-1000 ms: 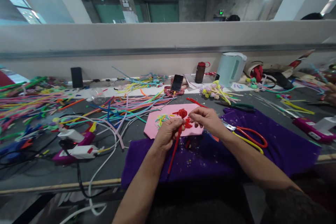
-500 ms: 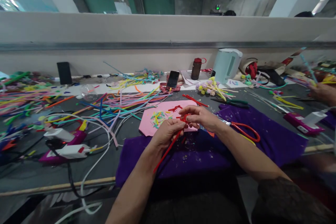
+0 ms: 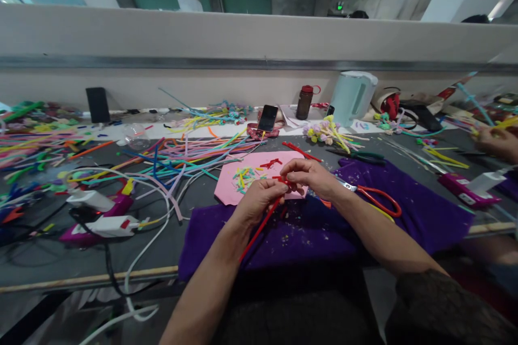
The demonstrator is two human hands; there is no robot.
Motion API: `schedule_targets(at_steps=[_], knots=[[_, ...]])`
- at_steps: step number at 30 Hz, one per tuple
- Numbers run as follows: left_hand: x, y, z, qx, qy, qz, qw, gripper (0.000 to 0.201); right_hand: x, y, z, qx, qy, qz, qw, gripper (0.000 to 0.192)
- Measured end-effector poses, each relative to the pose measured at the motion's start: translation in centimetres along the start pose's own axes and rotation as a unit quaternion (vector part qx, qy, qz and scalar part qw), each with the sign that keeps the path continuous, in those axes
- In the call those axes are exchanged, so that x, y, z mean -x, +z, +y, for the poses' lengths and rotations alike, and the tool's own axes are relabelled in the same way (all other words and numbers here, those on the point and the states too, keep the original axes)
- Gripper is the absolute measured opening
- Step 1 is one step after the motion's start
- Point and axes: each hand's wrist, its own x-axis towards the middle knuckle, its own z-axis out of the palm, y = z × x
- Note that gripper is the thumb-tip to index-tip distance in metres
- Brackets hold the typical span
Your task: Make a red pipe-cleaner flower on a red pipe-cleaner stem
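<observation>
My left hand (image 3: 262, 198) pinches a red pipe cleaner (image 3: 259, 234), whose long end slants down toward my lap. Close against it, my right hand (image 3: 307, 177) closes its fingers on the red pipe cleaner's upper, bent part; the fingertips hide its exact shape. Both hands hover over the near edge of a pink sheet (image 3: 224, 186). On that sheet lie short yellow, green and white cut pieces (image 3: 245, 177) and a few red pieces (image 3: 271, 163). Beneath my forearms spreads a purple cloth (image 3: 319, 242) speckled with scraps. Red-handled scissors (image 3: 380, 200) rest on it by my right forearm.
Many coloured pipe cleaners (image 3: 202, 153) cover the left side. Power strips (image 3: 105, 221) with white cables stand at left. Behind are a phone (image 3: 267, 117), a bottle (image 3: 304, 103), a kettle (image 3: 354, 98) and black-handled pliers (image 3: 360, 156). Another person's hand (image 3: 496, 143) is at far right.
My right hand's fingers have drawn in closer on the red pipe cleaner. The view has shifted slightly. The other person's hand at far right has moved a little.
</observation>
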Motion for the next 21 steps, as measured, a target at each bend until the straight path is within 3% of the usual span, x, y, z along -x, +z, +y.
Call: schedule_targets(at_steps=[8, 21], knots=[[-0.5, -0.8, -1.1, -0.032, 0.022, -0.023, 0.999, 0.025, 0.1, 0.0, 0.2, 0.052, -0.025, -0.02, 0.998, 0.018], [-0.3, -0.8, -0.9, -0.023, 0.023, -0.018, 0.999, 0.026, 0.0, 0.2, 0.5, 0.042, -0.033, -0.014, 0.998, 0.011]])
